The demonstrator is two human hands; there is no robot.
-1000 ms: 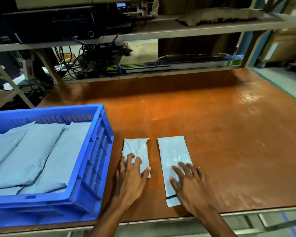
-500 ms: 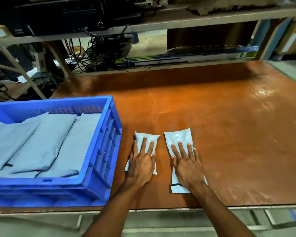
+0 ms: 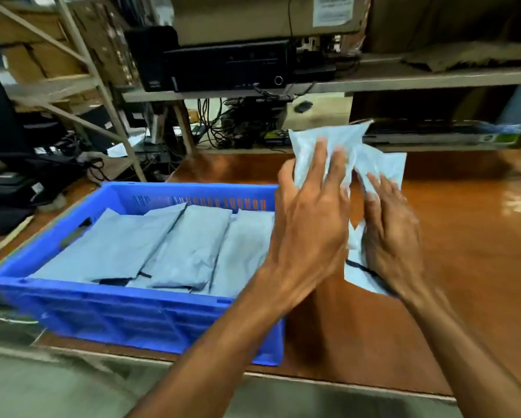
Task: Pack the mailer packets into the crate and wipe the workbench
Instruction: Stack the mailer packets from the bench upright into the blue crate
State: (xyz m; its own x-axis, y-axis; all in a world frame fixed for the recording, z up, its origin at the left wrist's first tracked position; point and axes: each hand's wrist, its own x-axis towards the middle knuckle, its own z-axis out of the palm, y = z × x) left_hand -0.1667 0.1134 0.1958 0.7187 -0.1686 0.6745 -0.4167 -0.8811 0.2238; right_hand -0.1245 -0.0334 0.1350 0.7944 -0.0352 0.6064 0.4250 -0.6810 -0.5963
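Note:
My left hand (image 3: 309, 218) is closed around a small grey mailer packet (image 3: 328, 143) and holds it up in the air just right of the blue crate (image 3: 126, 309). My right hand (image 3: 389, 233) grips a second, longer grey mailer packet (image 3: 383, 165), also raised off the orange workbench (image 3: 470, 254); its lower end (image 3: 358, 277) shows below the hand. The two packets touch between my hands. Several grey mailer packets (image 3: 169, 245) lie flat inside the crate.
A metal shelf (image 3: 404, 78) runs along the back of the workbench, carrying black electronics (image 3: 226, 66) and a cardboard box (image 3: 265, 16). Tangled cables (image 3: 238, 122) hang beneath it. More racks and boxes stand at the left.
Both hands, flat on the two packets on the bench before, have closed on them and lifted them. The camera has swung left, bringing the crate toward the centre.

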